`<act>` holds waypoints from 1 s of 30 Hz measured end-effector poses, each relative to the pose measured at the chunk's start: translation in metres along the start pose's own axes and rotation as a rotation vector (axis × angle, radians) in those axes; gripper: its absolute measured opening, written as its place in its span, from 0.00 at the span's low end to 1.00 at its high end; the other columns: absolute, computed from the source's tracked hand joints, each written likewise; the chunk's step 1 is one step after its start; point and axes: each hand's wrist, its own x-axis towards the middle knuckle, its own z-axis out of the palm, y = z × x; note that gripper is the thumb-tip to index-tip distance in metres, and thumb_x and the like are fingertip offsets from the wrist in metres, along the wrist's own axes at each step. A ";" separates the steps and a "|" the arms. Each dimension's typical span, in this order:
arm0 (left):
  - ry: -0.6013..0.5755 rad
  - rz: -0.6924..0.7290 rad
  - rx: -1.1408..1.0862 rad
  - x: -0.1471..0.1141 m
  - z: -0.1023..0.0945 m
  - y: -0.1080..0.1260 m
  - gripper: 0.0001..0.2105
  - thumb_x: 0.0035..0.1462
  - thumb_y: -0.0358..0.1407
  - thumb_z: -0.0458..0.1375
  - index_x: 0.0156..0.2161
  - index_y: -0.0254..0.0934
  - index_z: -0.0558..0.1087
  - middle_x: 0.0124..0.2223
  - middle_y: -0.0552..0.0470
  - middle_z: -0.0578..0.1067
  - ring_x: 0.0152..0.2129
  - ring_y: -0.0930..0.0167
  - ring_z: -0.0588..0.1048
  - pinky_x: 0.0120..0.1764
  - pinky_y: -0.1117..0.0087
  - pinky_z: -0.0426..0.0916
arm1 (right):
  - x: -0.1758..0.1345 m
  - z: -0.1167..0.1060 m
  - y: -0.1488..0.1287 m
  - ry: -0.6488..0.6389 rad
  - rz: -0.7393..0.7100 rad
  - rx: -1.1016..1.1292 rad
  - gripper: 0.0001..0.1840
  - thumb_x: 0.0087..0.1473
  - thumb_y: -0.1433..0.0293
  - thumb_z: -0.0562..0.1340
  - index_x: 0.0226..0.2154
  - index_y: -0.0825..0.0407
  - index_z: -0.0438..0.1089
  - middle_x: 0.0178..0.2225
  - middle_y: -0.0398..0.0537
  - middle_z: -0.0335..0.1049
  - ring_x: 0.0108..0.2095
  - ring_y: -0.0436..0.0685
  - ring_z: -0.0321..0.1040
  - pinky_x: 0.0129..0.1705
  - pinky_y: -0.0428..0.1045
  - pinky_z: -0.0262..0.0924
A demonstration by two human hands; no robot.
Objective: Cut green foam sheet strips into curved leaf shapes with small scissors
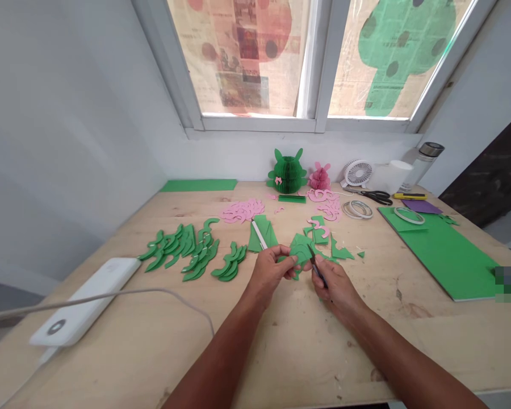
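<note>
My left hand [276, 262] pinches a green paper piece [300, 245] between thumb and fingers. A curved outline shows on that piece. My right hand [334, 281] is closed around dark scissors [318, 271], seen nearly edge-on, with their tip against the paper. The fingers hide part of the handles. Beyond my left hand, a white pen-like tool [259, 233] lies across a green sheet [270, 230]. Green offcuts [339, 250] and a curved pink paper strip [321, 228] lie just beyond my right hand.
Wavy green cutouts [200, 255] and pink cutouts [242, 210] are heaped left. Paper figures, green [287, 173] and pink [319, 177], stand behind. Right are tape rolls [357, 209], black-handled scissors [377, 196], a fan [357, 172] and green board [447, 255]. A cable [153, 291] crosses a white power strip [85, 301].
</note>
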 end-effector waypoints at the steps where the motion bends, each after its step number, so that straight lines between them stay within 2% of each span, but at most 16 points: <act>1: -0.002 0.001 0.000 0.000 0.000 0.000 0.09 0.37 0.35 0.62 0.25 0.34 0.68 0.19 0.53 0.73 0.13 0.76 0.67 0.20 0.75 0.62 | 0.000 0.000 0.000 0.003 0.000 0.003 0.23 0.47 0.49 0.58 0.25 0.54 0.65 0.13 0.34 0.49 0.13 0.43 0.35 0.14 0.43 0.29; 30: 0.018 0.001 0.010 0.001 -0.003 -0.001 0.09 0.38 0.34 0.62 0.26 0.33 0.67 0.18 0.53 0.73 0.13 0.76 0.68 0.20 0.75 0.62 | 0.001 -0.003 0.004 0.018 0.030 -0.015 0.23 0.48 0.50 0.58 0.26 0.55 0.65 0.12 0.33 0.48 0.12 0.43 0.36 0.13 0.43 0.30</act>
